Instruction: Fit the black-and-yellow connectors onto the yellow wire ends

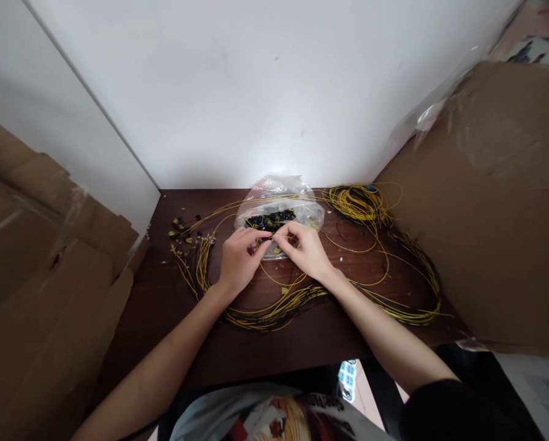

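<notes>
My left hand (241, 257) and my right hand (306, 250) meet fingertip to fingertip over the front of a clear plastic bag (281, 187). Pinched in the left fingers is a small black connector (263, 239), mostly covered by them. The right thumb and forefinger close on what looks like the end of a thin yellow wire, largely hidden at the fingertips. Inside the open bag lies a heap of small black connectors (271, 218) with yellow bits. Below the hands, a long bundle of yellow and black wires (274, 315) curves across the brown table (238, 355).
A coil of yellow wire (359, 203) lies at the back right. Several loose black and yellow pieces (177, 225) are scattered at the left. Cardboard (40, 288) stands on the left side, more cardboard (499, 214) on the right. A white wall (238, 92) rises behind.
</notes>
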A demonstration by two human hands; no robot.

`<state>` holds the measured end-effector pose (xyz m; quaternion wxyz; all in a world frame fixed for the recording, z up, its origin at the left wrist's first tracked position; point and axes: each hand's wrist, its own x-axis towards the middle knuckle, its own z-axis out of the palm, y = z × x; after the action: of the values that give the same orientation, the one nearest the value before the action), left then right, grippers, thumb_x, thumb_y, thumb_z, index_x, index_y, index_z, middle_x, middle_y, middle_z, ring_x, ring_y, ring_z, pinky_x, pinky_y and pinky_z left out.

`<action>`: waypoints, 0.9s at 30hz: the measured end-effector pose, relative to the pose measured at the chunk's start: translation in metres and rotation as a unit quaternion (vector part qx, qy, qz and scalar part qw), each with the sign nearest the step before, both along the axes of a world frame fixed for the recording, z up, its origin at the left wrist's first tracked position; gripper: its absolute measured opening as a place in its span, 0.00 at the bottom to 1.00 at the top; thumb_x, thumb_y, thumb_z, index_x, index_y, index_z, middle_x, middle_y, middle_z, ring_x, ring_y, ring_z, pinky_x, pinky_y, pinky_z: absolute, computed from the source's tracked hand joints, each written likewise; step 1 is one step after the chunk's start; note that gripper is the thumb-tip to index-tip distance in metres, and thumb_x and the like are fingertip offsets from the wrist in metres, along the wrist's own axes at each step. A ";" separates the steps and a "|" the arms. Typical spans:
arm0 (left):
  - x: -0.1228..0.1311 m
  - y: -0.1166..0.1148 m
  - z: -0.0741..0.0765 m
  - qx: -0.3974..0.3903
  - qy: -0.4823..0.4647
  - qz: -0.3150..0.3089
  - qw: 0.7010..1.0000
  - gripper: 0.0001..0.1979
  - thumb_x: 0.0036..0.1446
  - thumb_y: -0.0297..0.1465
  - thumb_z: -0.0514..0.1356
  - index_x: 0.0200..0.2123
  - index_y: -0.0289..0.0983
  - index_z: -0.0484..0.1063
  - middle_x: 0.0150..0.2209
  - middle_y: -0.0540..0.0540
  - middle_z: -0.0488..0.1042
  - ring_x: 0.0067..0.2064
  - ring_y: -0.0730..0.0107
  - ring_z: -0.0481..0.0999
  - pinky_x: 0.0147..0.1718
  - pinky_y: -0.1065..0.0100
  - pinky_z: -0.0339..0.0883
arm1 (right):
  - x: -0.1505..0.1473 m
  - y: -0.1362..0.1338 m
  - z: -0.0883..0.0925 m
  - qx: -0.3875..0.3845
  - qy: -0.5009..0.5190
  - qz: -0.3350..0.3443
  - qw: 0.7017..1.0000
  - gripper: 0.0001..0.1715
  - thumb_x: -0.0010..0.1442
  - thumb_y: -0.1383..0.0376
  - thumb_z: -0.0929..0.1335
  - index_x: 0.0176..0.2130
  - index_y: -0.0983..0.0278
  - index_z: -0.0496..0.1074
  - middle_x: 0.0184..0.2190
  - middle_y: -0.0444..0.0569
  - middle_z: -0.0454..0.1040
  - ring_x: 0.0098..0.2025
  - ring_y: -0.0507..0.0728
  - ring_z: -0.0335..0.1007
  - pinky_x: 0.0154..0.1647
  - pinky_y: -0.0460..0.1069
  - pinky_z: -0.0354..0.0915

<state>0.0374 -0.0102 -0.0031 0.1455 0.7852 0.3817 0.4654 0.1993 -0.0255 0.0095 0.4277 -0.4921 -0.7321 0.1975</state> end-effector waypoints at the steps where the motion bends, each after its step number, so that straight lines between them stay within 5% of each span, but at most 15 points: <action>1: 0.000 0.000 -0.001 0.000 -0.002 -0.002 1.000 0.05 0.52 0.26 0.61 0.34 0.36 0.75 0.23 0.51 0.68 0.26 0.73 0.65 0.27 0.70 0.60 | 0.000 0.000 0.000 0.002 0.000 0.001 1.000 0.09 0.58 0.65 0.64 0.28 0.65 0.68 0.26 0.46 0.70 0.29 0.51 0.64 0.30 0.45 0.58; 27: 0.001 -0.002 0.002 -0.024 -0.017 -0.010 1.000 0.06 0.52 0.26 0.60 0.35 0.35 0.75 0.24 0.51 0.67 0.26 0.74 0.65 0.28 0.71 0.60 | 0.002 0.001 0.001 0.001 0.010 0.006 1.000 0.09 0.58 0.65 0.65 0.29 0.66 0.70 0.25 0.45 0.70 0.28 0.50 0.65 0.30 0.45 0.60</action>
<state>0.0380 -0.0118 -0.0009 0.1752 0.7774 0.3825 0.4675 0.2009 -0.0246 0.0100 0.4341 -0.4851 -0.7312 0.2040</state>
